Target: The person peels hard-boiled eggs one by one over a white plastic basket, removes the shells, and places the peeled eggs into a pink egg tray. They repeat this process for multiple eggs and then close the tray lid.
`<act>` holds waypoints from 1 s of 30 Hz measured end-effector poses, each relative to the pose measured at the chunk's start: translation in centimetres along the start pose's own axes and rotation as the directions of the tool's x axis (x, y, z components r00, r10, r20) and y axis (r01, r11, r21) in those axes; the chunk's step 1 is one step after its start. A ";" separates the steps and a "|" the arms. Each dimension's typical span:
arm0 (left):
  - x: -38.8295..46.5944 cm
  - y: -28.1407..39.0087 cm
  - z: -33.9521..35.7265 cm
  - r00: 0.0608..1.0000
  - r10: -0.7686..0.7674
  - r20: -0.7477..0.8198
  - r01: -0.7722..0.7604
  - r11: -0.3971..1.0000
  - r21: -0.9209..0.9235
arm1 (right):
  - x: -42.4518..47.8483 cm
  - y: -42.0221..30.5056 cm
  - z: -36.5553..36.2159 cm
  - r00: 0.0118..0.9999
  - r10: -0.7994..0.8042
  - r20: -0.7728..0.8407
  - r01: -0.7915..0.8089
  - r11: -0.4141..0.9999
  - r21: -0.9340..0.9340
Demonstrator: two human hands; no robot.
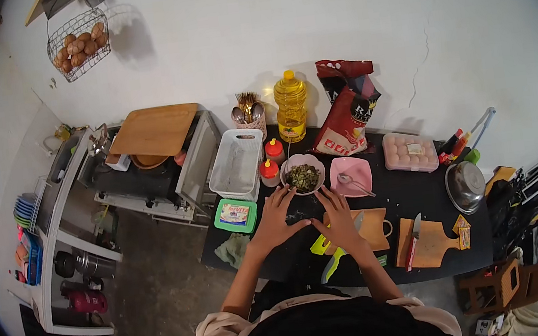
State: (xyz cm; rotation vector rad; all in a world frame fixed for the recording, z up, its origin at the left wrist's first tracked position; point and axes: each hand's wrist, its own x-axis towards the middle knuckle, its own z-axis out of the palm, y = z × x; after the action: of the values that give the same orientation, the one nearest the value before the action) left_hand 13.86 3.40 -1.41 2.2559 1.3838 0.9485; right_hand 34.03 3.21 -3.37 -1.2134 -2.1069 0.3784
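Observation:
Both my hands are at the near rim of a pale pink bowl (pixel 321 160) filled with chopped green food (pixel 303 179); a thin utensil handle sticks up at its left. My left hand (pixel 276 217), fingers spread, reaches the bowl's lower left rim. On the lower right side, my right hand (pixel 338 217) has its fingers apart too. My thumbs nearly meet on the near side. Whether the fingertips touch the bowl cannot be told. Right of it stands a pink square bowl (pixel 344 166) with a spoon (pixel 359 184). Under my right wrist lie a wooden board (pixel 375 220) and a knife with a yellow-green handle (pixel 332 267).
Behind are two red-capped bottles (pixel 269 169), an oil bottle (pixel 291 105) and a red bag (pixel 344 123). At left stand a white basket (pixel 237 164) and a green-lidded tub (pixel 223 226). Rightward are an egg box (pixel 411 153), a second board (pixel 432 246) with a knife and a metal bowl (pixel 467 186).

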 end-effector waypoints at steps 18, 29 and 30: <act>-3.2 -6.5 -6.1 0.995 -0.104 0.005 0.104 0.995 -0.010 | 3.9 -5.8 6.4 0.994 -0.010 0.104 0.003 0.998 0.066; -3.8 -14.9 -11.2 0.999 -0.038 0.031 0.039 0.998 -0.050 | 7.6 -9.8 13.0 0.995 0.065 0.079 -0.067 0.997 0.024; -3.7 -15.6 -11.6 0.999 -0.030 0.033 0.032 0.998 -0.063 | 7.9 -10.1 13.5 0.995 0.074 0.072 -0.075 0.997 0.016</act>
State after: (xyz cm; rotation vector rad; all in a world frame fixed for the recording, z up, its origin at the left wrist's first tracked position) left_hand -5.50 6.78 -3.49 2.1876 1.3518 0.9287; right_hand 15.55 5.64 -4.61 -1.2880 -2.1180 0.4803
